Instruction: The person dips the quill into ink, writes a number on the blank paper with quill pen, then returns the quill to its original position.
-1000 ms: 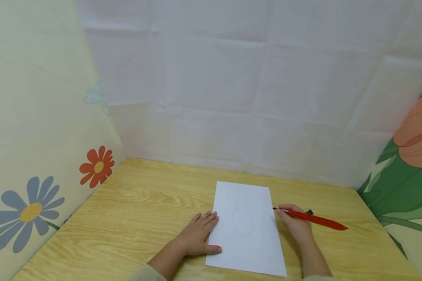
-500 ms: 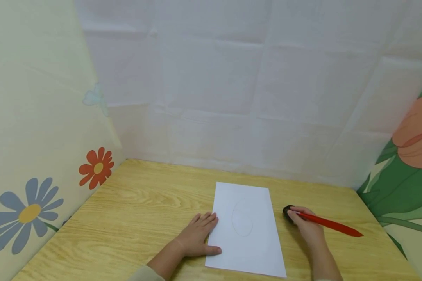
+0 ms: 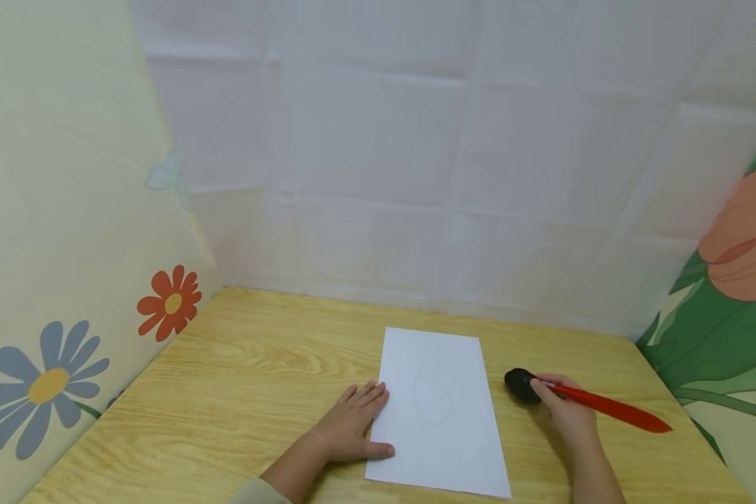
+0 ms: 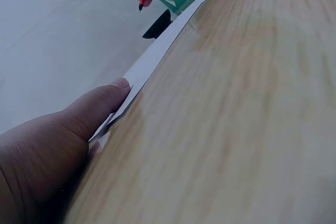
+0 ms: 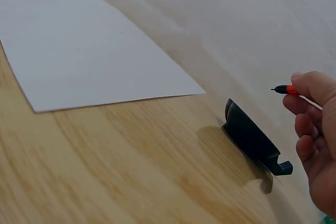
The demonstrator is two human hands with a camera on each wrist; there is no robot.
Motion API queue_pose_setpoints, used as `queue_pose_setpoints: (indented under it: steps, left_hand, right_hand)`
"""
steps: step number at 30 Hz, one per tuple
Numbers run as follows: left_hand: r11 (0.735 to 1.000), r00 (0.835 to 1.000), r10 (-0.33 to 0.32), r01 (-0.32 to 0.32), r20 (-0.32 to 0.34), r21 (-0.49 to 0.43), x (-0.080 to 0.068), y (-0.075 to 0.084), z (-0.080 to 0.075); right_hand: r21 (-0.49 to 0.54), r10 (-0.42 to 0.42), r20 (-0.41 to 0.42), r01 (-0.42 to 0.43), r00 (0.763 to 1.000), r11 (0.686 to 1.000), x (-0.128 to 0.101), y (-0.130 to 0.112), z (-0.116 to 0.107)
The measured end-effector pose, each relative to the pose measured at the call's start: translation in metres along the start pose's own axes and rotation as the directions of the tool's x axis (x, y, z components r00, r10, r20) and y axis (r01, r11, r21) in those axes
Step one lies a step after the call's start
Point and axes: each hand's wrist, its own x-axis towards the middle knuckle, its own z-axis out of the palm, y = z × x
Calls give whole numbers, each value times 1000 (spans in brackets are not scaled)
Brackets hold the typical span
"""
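Note:
A sheet of white paper [image 3: 463,448] lies on the wooden table, with a faint looped oval line [image 3: 415,392] drawn on it. My left hand [image 3: 351,427] rests spread on the sheet's left edge, thumb lying over its lower part. To the right of the paper, my right hand [image 3: 570,413] pinches a pen [image 3: 624,411] with a long red body shaped like a feather. Its dark tip [image 5: 282,89] points left, off the table in the right wrist view. Just left of that hand, a black oval piece with a notched tab [image 5: 252,137] stands on the table.
The wood-grain table [image 3: 271,364] is bounded by a pale cloth [image 3: 365,175] at the back. Printed flower panels stand at the left side [image 3: 50,245] and right side [image 3: 731,329].
My right hand has moved right with the pen, away from the paper's edge. The black oval piece, mostly hidden behind the hand before, now shows. The left hand stays on the sheet.

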Motion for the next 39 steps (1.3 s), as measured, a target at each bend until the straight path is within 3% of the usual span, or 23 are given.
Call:
queue_pose_setpoints:
  steps: [14,25,32,39]
  left_hand:
    - [1000,1000,3,-3,1,-1,-2,-1,-2]
    - [1000,1000,8,-8,-4,-6,-2,-1,-3]
    - [1000,1000,7,-7,0,-6,-1,-1,-2]
    - [1000,1000,7,-7,5,-8,-1,-1,-1]
  right_hand:
    - [-22,33,-94,-35,995,999,1,7,-14]
    - [113,76,-123,-62,989,992,0,9,-17]
    - [188,-25,-102,44,994,981,-3,11,-14]
    - [142,-115,-75,125,991,982,-6,15,-13]
